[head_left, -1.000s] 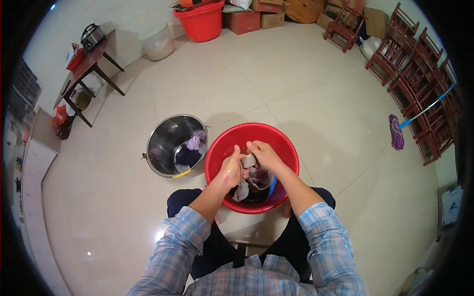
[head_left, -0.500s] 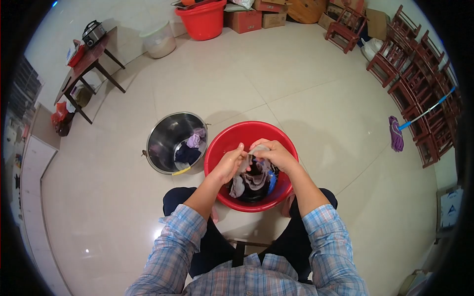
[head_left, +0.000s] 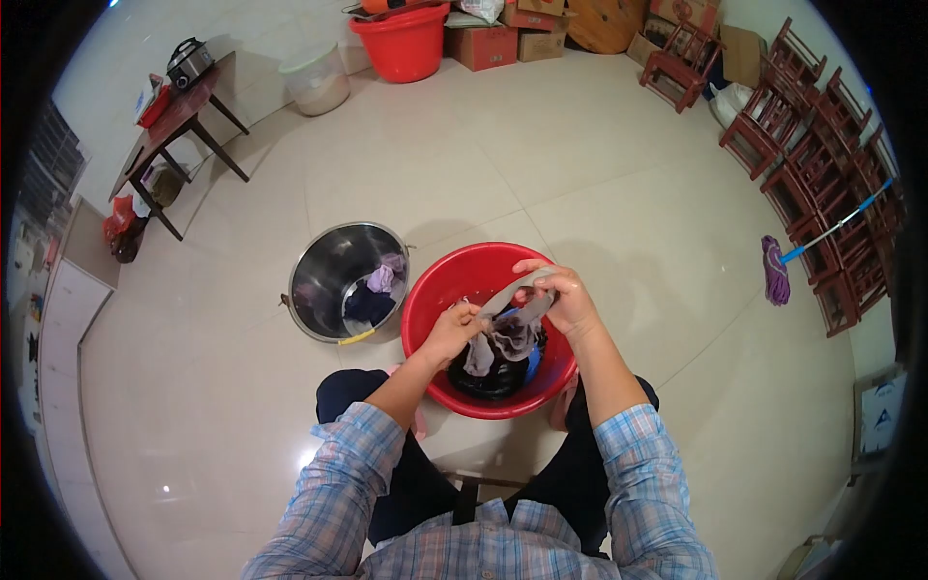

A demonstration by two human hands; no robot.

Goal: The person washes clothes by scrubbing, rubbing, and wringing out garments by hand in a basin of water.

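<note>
Over a red basin (head_left: 430, 280), a thin grey piece of cloth (head_left: 504, 300) is stretched between my two hands. My left hand (head_left: 454, 332) pinches its near-left end. Up and to the right, my right hand (head_left: 565, 295) holds the other end, with fingers closed on the fabric. The cloth sags into folds below; its exact kind is hard to make out. Beneath it in the basin lie dark wet clothes (head_left: 491, 379) and something blue (head_left: 534, 362). Left of the basin stands a steel bucket (head_left: 314, 261) holding a lilac cloth (head_left: 381, 278) and a dark navy cloth (head_left: 367, 304).
A purple mop (head_left: 775, 271) leans by stacked wooden chairs (head_left: 807, 174) on the right. At the back are a large red tub (head_left: 404, 48), cardboard boxes (head_left: 481, 48) and a lidded pale bin (head_left: 316, 85). A dark table (head_left: 184, 116) stands back left.
My hands have moved apart, the right one up and rightward, the left slightly down and left. The grey cloth, bunched before, is now spread between them.
</note>
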